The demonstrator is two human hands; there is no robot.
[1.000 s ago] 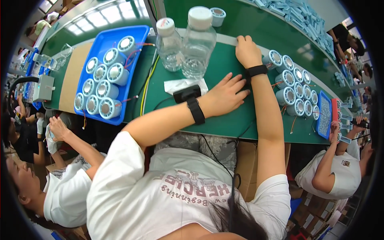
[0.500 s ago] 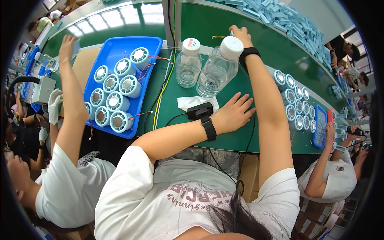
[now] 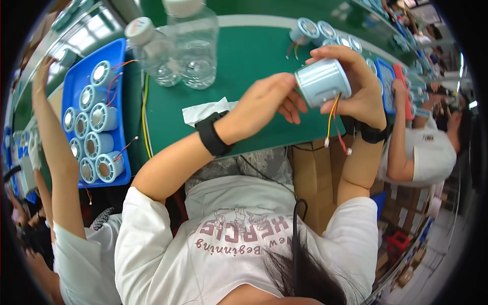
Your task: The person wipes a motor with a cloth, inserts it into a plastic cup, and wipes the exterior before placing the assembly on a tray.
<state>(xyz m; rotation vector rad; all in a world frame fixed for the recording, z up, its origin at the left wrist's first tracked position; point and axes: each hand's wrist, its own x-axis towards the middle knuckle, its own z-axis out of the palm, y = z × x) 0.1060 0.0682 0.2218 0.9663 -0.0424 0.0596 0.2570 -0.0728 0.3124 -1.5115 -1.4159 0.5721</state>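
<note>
My right hand (image 3: 363, 84) is closed around a light-blue cylinder (image 3: 324, 84), a housing with a shiny curved side. Red, yellow and dark wires (image 3: 335, 119) with small pale connectors hang from its lower edge. It is held tilted above the near right part of the green table. My left hand (image 3: 267, 104) is at the cylinder's left end, fingers loosely apart. A fingertip meets or nearly meets the rim; I cannot tell which. Black bands circle both wrists. More such cylinders (image 3: 305, 31) stand in a group beyond my right hand.
Two clear bottles (image 3: 195, 56) with white caps stand at the back left. White tissue (image 3: 190, 114) lies beside my left wrist. A blue tray (image 3: 124, 152) holds several cylinders. A co-worker's arm (image 3: 56, 142) is at the left; another person works at the right beside a blue bin (image 3: 385, 91).
My right hand has come back from the far side of the table and now holds the cylinder close. My left hand has lifted off the tabletop toward it. The view has turned right.
</note>
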